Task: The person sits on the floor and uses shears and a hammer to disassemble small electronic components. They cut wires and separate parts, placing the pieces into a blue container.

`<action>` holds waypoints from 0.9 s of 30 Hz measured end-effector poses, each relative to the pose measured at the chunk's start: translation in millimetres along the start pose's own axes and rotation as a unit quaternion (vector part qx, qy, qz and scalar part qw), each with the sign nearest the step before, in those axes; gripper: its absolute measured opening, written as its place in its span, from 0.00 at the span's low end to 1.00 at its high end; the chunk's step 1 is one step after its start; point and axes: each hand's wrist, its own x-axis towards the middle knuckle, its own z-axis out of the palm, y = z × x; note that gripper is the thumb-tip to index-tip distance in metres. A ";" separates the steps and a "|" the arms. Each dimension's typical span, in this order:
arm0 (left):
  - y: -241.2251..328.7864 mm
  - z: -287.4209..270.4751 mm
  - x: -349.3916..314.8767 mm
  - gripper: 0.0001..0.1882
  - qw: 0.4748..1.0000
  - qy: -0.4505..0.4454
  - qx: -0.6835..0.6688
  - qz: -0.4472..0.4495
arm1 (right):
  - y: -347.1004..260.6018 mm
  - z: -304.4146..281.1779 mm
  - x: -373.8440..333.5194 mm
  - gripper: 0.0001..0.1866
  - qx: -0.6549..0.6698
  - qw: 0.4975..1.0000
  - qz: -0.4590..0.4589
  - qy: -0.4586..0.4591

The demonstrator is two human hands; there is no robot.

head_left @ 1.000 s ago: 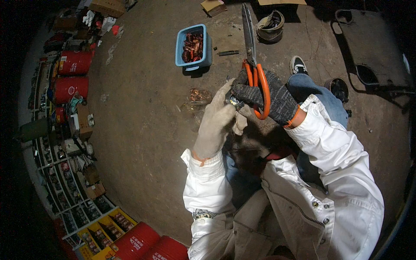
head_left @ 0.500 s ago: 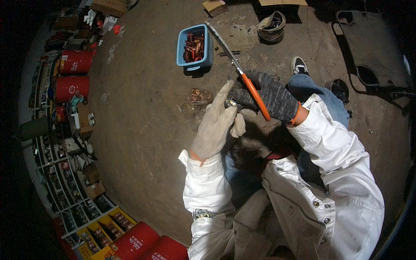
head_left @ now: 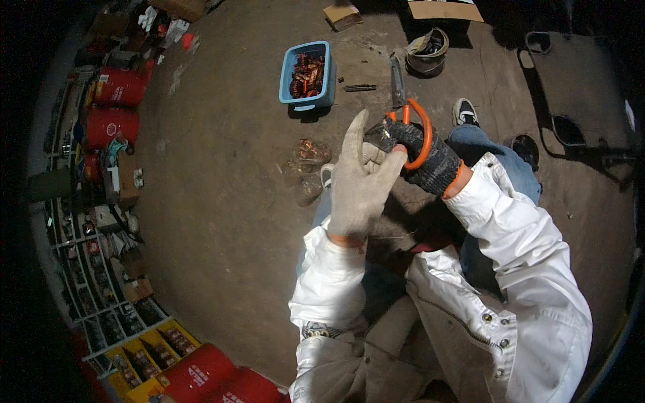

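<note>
At the far left, well apart from all fingers, we record two red drums (head_left: 121, 87) beside crowded shelving (head_left: 91, 269). Farther down that side, below the level of the fingers and well apart from them, stand a yellow tray (head_left: 144, 388) and more red drums (head_left: 201, 376).

Nearer, above and left of the left fingertips, we note a blue tub (head_left: 329, 80) of copper-coloured pieces (head_left: 306, 75). Left of the left index finger, a see-through bag or container (head_left: 312, 151) with similar contents lies on the floor.

The left hand (head_left: 363, 178), in a pale glove, has its index finger raised and its thumb pointing right, a clear gap between the two. Its other fingers are bent, partly hidden; we cannot tell whether they grip anything. A small dark piece (head_left: 381, 137) sits between the left index fingertip and the right fingers; its kind is unclear to us.

Above the index fingertip lie thin dark strips (head_left: 361, 87). The right hand (head_left: 430, 161), in a dark grey knit glove, has its fingers curled about the orange handles of shears (head_left: 421, 134), the blade pointing up beyond the knuckles.

Above the right fingers stands a bucket (head_left: 424, 68); above and right of them, a shoe (head_left: 465, 113). At far right, well apart from the fingers, we see a dark panel (head_left: 584, 87).
</note>
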 end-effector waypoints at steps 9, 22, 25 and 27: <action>-7.5 -6.6 10.5 0.26 0.985 0.083 0.150 -0.031 | -12.8 -2.6 6.4 0.13 -0.182 0.981 0.004 0.069; -48.9 -42.0 9.7 0.11 0.994 0.032 -0.082 -0.069 | 128.8 -88.2 9.8 0.21 -0.595 0.787 0.047 0.159; -51.0 -43.2 3.1 0.10 0.995 0.030 -0.054 -0.081 | 180.9 -116.0 -15.8 0.30 -0.629 0.745 0.204 0.083; -57.3 -41.2 1.4 0.10 0.996 0.047 -0.042 -0.069 | 206.5 -130.2 -31.0 0.26 -0.570 0.759 0.298 0.100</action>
